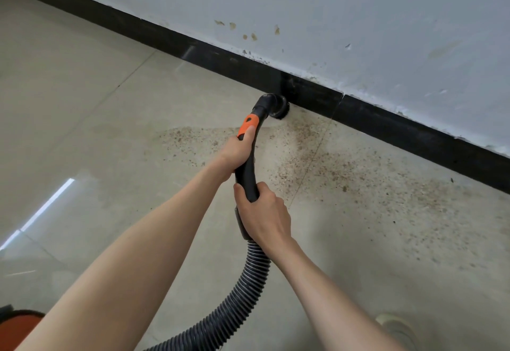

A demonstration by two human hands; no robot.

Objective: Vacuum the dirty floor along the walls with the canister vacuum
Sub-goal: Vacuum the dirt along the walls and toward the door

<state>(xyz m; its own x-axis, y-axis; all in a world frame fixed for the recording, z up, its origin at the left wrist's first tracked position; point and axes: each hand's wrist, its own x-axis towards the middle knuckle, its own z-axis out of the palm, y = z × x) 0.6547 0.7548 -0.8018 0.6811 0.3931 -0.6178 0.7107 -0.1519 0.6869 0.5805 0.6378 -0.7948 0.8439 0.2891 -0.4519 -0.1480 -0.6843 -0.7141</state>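
Two hands on one wand: left hand (239,152) is forward, fingers wrapped round the black curved wand (248,174) with the thumb lying up onto the orange grip section (248,125); right hand (263,214) is behind it, curled round the wand's rear end just above where the ribbed hose (242,290) joins. Neither hand has anything else in it.

One round brush nozzle (278,108) at the tip, sitting on the floor and touching or just short of the black skirting (414,127); can't tell which. Left hand is the nearer one to the nozzle, so it likely steers while the right feeds hose.

Key relation: the wand's long axis runs away from the person toward the wall, roughly square to the skirting. The dirt (345,168) lies as one broad scatter of brown grit, mostly right of the nozzle, spreading along the skirting and out onto the tiled floor (82,102). A thinner patch sits left of the wand. So I judge the next sweep goes right along the wall line, nozzle leading sideways, with the hose trailing back and left.

One canister (19,326), orange and black, only partly visible at the lower left edge behind the left arm. One pale round object (397,328) at the bottom right; unclear what it is.

Wall (358,19) above the skirting carries several small brown stains. Most grit remains, so the job looks early.
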